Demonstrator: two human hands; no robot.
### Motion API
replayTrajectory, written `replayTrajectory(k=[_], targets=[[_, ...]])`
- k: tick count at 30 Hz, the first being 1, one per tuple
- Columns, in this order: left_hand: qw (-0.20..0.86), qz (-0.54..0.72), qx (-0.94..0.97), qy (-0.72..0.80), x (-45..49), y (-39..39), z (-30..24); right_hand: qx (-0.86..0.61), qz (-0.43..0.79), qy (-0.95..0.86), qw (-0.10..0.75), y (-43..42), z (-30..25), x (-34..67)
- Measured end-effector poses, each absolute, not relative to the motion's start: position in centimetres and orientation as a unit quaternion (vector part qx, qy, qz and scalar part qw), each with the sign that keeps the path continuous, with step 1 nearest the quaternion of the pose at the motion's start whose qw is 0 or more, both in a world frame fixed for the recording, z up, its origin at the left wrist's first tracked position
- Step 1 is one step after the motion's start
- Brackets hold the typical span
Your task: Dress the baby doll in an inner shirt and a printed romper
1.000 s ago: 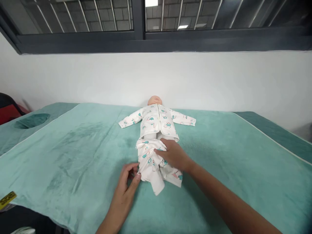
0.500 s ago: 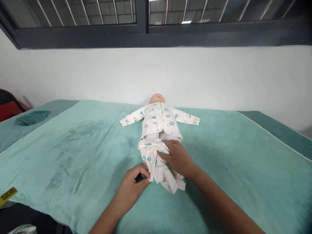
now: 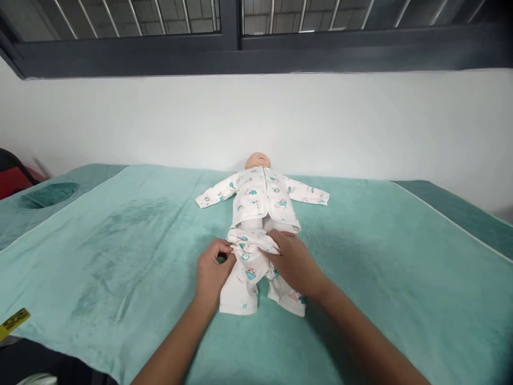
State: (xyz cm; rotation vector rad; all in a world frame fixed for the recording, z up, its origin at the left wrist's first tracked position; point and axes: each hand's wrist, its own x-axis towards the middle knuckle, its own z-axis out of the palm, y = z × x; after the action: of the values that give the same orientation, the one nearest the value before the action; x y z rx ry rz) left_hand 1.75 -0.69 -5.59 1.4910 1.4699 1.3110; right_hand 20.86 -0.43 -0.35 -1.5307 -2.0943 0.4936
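A baby doll point(image 3: 257, 160) lies on its back, head toward the wall, wearing a white printed jacket point(image 3: 250, 199) with both sleeves spread sideways. White printed pants point(image 3: 249, 275) cover its lower part, with the two legs lying apart and the waist bunched below the jacket hem. On the left side of the waist, my left hand point(image 3: 214, 267) pinches the pants between thumb and fingers. My right hand point(image 3: 294, 262) grips the waist on the other side, thumb on top of the cloth. Part of the right pants leg is hidden behind my right hand.
A green padded bed cover point(image 3: 132, 256) lies under the doll, with a round hollow point(image 3: 50, 195) at far left. Behind stand a white wall point(image 3: 256, 117) and a barred window point(image 3: 236, 53). A red and black object point(image 3: 16, 179) sits at the left edge.
My left hand has moved up from the pants' lower end to the left side of the waist. The left pants leg, bunched before, now lies straightened. My right hand stays in place.
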Motion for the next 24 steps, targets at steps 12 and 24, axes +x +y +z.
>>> replayTrajectory(k=[12, 24], targets=[[0.52, 0.543, 0.438, 0.493, 2.5, 1.6, -3.5, -0.505, 0.39, -0.72, 0.274, 1.6, 2.1, 22.6], [0.491, 0.349, 0.687, 0.406, -0.2, 0.8, -3.0, -0.361, 0.413, -0.791, 0.272, 1.3, 1.6, 22.9]])
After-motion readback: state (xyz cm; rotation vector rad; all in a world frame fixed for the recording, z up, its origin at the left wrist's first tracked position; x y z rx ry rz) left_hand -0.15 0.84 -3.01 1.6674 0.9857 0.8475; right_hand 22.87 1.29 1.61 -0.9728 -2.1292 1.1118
